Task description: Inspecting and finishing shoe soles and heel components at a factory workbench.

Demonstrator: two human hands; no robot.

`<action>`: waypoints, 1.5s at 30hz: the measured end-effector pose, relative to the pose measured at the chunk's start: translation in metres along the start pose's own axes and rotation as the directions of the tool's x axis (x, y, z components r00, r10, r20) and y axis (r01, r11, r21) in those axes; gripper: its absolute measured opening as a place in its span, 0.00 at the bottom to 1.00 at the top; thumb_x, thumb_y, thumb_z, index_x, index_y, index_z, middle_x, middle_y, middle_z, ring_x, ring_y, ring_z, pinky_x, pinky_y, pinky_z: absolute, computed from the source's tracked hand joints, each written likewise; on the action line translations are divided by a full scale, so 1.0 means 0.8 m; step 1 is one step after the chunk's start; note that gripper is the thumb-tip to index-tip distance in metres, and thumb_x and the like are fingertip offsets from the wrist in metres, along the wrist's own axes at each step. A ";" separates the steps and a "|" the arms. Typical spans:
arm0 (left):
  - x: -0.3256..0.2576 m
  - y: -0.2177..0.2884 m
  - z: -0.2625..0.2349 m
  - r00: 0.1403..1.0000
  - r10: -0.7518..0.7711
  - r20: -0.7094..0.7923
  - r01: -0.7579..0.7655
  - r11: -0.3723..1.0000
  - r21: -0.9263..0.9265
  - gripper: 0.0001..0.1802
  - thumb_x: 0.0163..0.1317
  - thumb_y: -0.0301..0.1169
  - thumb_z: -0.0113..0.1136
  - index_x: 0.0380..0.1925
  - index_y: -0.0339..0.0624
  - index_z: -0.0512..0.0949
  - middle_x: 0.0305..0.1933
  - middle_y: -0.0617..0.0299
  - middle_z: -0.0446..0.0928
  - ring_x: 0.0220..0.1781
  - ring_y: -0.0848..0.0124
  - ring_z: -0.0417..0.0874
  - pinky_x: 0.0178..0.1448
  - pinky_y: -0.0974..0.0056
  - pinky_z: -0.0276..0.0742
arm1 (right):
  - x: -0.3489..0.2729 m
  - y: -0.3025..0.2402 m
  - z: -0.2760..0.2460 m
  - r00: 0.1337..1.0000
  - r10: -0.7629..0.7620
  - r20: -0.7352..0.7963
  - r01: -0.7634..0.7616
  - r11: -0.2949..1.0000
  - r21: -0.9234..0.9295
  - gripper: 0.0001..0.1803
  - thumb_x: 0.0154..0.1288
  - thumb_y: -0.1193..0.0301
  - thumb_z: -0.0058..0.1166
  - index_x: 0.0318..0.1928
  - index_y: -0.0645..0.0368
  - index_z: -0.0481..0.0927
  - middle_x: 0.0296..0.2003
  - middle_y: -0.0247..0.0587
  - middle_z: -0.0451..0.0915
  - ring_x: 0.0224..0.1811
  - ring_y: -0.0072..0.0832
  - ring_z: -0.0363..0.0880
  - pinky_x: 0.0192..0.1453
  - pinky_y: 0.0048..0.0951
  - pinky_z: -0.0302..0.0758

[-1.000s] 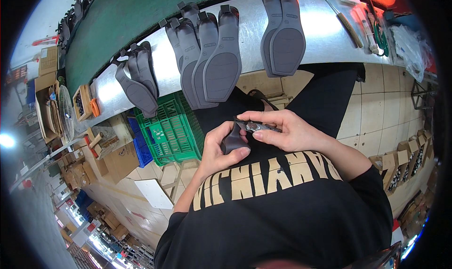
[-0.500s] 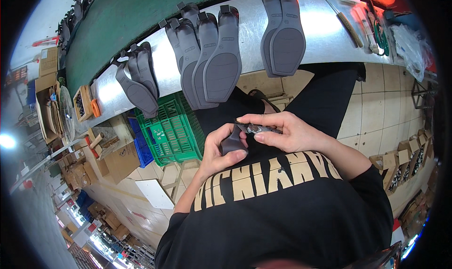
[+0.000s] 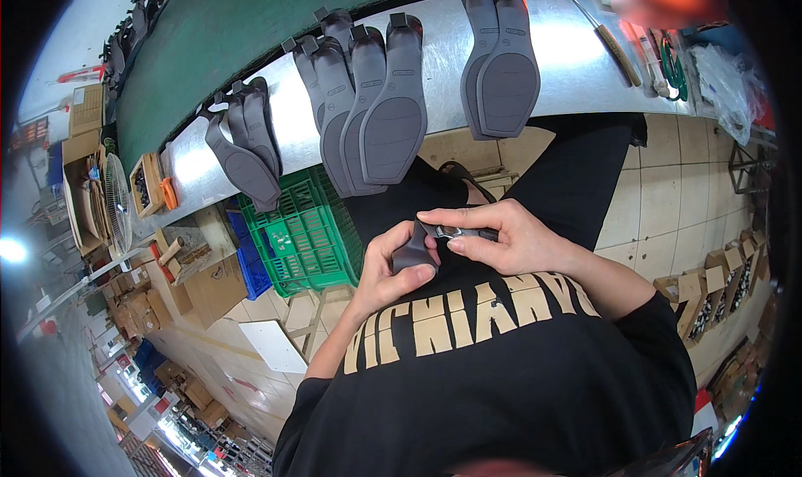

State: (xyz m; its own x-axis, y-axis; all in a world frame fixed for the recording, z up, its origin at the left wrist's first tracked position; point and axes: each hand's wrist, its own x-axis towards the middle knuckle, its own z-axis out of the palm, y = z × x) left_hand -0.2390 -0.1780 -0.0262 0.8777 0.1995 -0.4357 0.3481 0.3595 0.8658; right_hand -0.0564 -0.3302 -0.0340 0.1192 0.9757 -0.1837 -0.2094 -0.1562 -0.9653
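My left hand [image 3: 393, 270] is closed round a dark grey shoe sole [image 3: 411, 252], thumb on its lower side, in front of my shirt. Most of the sole is hidden by the fingers. A small hand tool [image 3: 451, 232] with shiny metal and a dark handle is pinched between the thumb and fingers of my right hand [image 3: 511, 236]. Its tip meets the upper edge of the sole, by the left fingertips; its exact kind is hard to make out. Beyond my hands, several dark grey soles with heels [image 3: 393, 114] hang over the bench edge, and a pair [image 3: 507, 84] lies further right.
The metal bench [image 3: 576, 59] runs across the far side, with a green mat [image 3: 217, 26] behind. A brush-like tool [image 3: 616, 55] and green-handled scissors [image 3: 672, 63] lie at its right. Left of my legs stands a green crate [image 3: 305, 247]. Boxes [image 3: 710, 289] stand at right.
The tool in my right hand has turned slightly against the sole, and its metal shows at another angle. Both hands stay nearly in place.
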 end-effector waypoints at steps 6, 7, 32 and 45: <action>0.004 0.003 0.004 1.000 -0.004 -0.007 0.004 1.000 -0.013 0.21 0.55 0.39 0.67 0.42 0.37 0.75 0.37 0.64 0.78 0.39 0.78 0.76 0.46 0.72 0.70 | -0.003 -0.009 -0.004 0.998 -0.057 -0.027 0.040 0.909 -0.416 0.26 0.66 0.69 0.57 0.65 0.42 0.77 0.25 0.33 0.76 0.25 0.24 0.75 0.32 0.29 0.73; 0.005 0.004 0.005 1.000 -0.009 -0.014 0.008 1.000 -0.011 0.20 0.55 0.39 0.66 0.42 0.37 0.75 0.37 0.64 0.78 0.39 0.78 0.76 0.46 0.72 0.70 | -0.003 -0.008 -0.003 0.992 -0.111 -0.053 0.072 0.874 -0.480 0.26 0.65 0.68 0.57 0.65 0.40 0.78 0.22 0.34 0.72 0.23 0.28 0.74 0.30 0.31 0.73; 0.007 0.006 0.014 0.986 -0.124 -0.109 0.117 0.991 -0.066 0.12 0.61 0.33 0.64 0.39 0.37 0.77 0.32 0.69 0.76 0.34 0.83 0.71 0.38 0.75 0.65 | -0.008 0.012 0.005 0.942 -0.336 -0.013 0.183 0.546 -0.818 0.33 0.58 0.71 0.65 0.66 0.41 0.76 0.25 0.34 0.69 0.23 0.29 0.74 0.23 0.30 0.74; 0.002 0.009 0.018 0.939 -0.327 -0.102 0.332 0.942 0.039 0.14 0.57 0.35 0.69 0.37 0.38 0.78 0.28 0.73 0.73 0.31 0.84 0.68 0.34 0.74 0.61 | -0.011 -0.024 -0.018 0.837 -0.502 -0.218 0.270 0.725 -0.634 0.29 0.59 0.79 0.61 0.63 0.53 0.78 0.25 0.38 0.75 0.21 0.28 0.73 0.26 0.29 0.73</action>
State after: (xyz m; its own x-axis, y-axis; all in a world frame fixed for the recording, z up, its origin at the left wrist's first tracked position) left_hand -0.2302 -0.1886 -0.0173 0.6772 0.1624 -0.7176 0.6324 0.3699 0.6806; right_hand -0.0393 -0.3377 -0.0167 0.4169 0.8612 0.2908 0.4956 0.0527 -0.8669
